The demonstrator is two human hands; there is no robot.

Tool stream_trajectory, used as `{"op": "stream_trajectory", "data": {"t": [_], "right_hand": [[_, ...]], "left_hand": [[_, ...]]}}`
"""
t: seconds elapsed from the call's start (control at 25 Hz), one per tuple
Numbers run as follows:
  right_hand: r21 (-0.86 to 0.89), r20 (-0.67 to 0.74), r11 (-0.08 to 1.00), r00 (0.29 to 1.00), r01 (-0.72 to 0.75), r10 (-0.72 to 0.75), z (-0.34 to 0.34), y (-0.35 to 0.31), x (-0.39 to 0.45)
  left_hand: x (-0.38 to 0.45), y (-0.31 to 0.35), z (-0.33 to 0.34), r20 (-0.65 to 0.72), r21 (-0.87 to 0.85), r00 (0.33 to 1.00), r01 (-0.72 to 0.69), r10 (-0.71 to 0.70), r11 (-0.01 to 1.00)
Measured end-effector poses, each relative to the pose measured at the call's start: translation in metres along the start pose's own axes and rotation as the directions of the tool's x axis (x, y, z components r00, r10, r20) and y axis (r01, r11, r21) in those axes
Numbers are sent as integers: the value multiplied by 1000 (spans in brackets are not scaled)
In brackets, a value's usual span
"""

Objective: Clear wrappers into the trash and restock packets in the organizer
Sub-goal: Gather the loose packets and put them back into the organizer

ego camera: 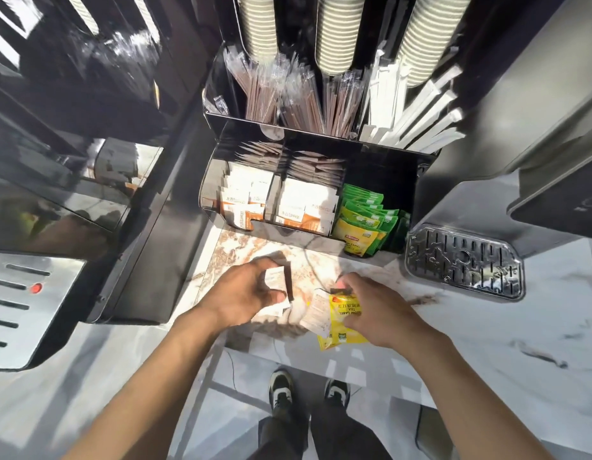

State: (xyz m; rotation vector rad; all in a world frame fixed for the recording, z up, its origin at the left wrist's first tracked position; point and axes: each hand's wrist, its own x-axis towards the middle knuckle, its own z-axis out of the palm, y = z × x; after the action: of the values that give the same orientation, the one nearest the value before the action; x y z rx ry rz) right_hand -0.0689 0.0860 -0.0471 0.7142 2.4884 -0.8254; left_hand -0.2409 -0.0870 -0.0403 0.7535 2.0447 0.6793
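My left hand (246, 293) is closed around a few white packets (275, 283) just above the marble counter (454, 327). To its right, my right hand (371, 310) grips a yellow tea packet (344, 315), and a white packet (318, 313) sticks out to the left of the tea packet. Behind both hands stands the black organizer (298, 232). Its left two bins hold white and orange packets (301, 204). The right bin holds green and yellow tea packets (364, 220).
The organizer's upper tier carries wrapped stirrers (288, 97) and white wrapped straws (414, 111), under stacks of paper cups (334, 31). A metal drip tray (464, 262) lies at the right, a coffee machine (32, 293) at the left. My shoes (308, 391) show below the counter edge.
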Motion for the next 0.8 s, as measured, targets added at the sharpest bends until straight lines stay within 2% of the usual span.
{"op": "stream_trajectory", "data": {"t": [0.16, 0.32, 0.44, 0.64, 0.72, 0.8], "right_hand": [[-54, -23, 999, 1000, -7, 6, 14, -4, 11], [-15, -76, 1000, 997, -25, 24, 15, -2, 10], [24, -107, 999, 993, -42, 44, 14, 4, 5], [95, -156, 994, 985, -55, 69, 13, 13, -4], [114, -165, 991, 983, -67, 85, 12, 18, -8], [144, -170, 986, 980, -83, 107, 10, 25, -10]], "left_hand": [[-8, -2, -10, -45, 91, 998, 50, -46, 995], [-10, 9, 4, 46, 10, 999, -16, 16, 1000], [-4, 17, 18, 102, 75, 994, -36, 28, 997], [12, 25, 38, 143, 91, 989, -58, 45, 994], [14, 20, 34, 136, 67, 990, -34, 25, 997], [14, 12, 28, 118, -28, 993, -5, 9, 1000]]}}
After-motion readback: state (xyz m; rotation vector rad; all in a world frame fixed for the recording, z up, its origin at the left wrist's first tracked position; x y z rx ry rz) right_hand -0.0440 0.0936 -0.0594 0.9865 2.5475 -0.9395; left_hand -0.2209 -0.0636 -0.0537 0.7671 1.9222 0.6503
